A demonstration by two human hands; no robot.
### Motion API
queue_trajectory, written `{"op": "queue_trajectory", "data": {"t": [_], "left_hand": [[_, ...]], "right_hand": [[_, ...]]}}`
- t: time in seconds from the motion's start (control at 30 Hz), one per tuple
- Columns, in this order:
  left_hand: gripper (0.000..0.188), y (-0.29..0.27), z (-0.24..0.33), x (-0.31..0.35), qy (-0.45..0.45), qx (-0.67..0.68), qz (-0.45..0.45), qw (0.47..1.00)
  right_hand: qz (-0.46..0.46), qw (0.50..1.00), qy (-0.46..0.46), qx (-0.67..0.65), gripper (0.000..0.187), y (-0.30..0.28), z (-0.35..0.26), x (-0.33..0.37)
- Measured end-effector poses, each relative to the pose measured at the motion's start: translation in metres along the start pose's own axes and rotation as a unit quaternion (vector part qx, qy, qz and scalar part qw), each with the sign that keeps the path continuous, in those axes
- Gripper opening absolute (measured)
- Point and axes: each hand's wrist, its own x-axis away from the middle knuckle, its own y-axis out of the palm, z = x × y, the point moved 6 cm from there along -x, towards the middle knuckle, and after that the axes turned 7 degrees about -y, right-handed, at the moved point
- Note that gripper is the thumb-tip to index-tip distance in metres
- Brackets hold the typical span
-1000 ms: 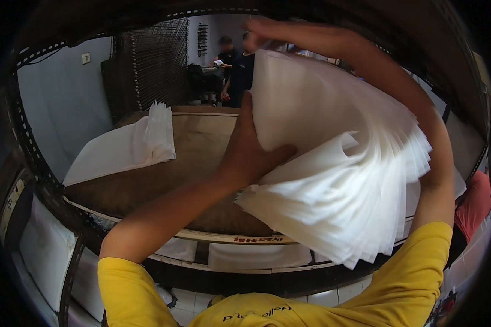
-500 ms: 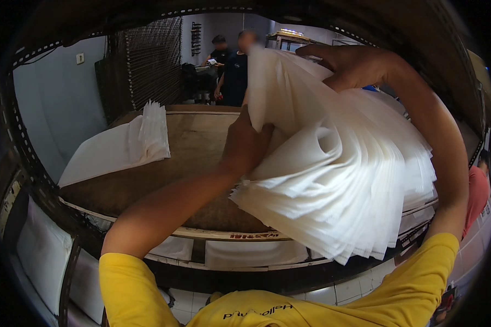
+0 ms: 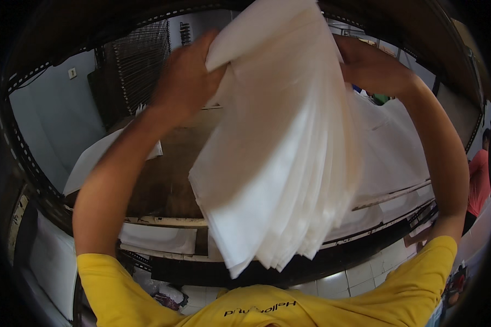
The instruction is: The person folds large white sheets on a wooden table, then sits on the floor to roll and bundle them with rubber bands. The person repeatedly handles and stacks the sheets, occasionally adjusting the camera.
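Note:
A thick bundle of thin white sheets (image 3: 273,152) hangs in front of me, its lower corners fanned out in layers over the table's front edge. My left hand (image 3: 188,76) is closed on the bundle's upper left edge, thumb and fingers gripping a fold. On the upper right edge is my right hand (image 3: 373,68), also closed on the sheets; its fingertips are partly hidden behind them. More white sheets (image 3: 393,147) lie on the table to the right, beneath my right forearm.
The brown tabletop (image 3: 163,185) stretches behind the bundle, with a white stack (image 3: 95,155) at its left end. White sheets (image 3: 158,237) lie on a shelf below. A perforated metal frame (image 3: 38,163) surrounds the table. A person in a pink top (image 3: 477,182) is at far right.
Both hands have lifted the bundle off the table, the left hand moving up and to the left. The wide fan of sheets now hangs narrower and more upright.

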Motion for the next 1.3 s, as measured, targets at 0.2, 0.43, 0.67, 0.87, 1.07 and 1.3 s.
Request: {"op": "queue_trajectory", "data": {"t": [0.2,0.43,0.67,0.87,1.07,1.3], "left_hand": [[0.035,-0.036,0.044,-0.02,0.16,-0.136,0.006,0.978],[0.018,-0.081,0.078,-0.013,0.162,-0.105,0.011,0.981],[0.015,-0.111,0.09,0.004,0.234,-0.048,-0.048,0.97],[0.048,-0.14,0.094,0.011,0.186,-0.024,-0.052,0.981],[0.107,-0.119,0.084,0.041,0.313,-0.041,0.069,0.947],[0.085,-0.126,0.081,0.055,0.307,-0.011,0.195,0.931]], "right_hand": [[0.078,0.928,-0.114,-0.345,0.072,0.008,-0.007,0.028],[0.226,0.964,-0.079,-0.115,0.049,0.039,-0.056,0.041],[0.238,0.94,-0.158,-0.188,0.057,-0.007,-0.086,0.031],[0.322,0.909,-0.193,-0.182,0.038,-0.019,-0.11,0.027],[0.345,0.922,-0.114,-0.132,0.04,0.004,-0.107,0.069],[0.351,0.929,-0.078,-0.09,0.041,0.0,-0.127,0.095]]}}
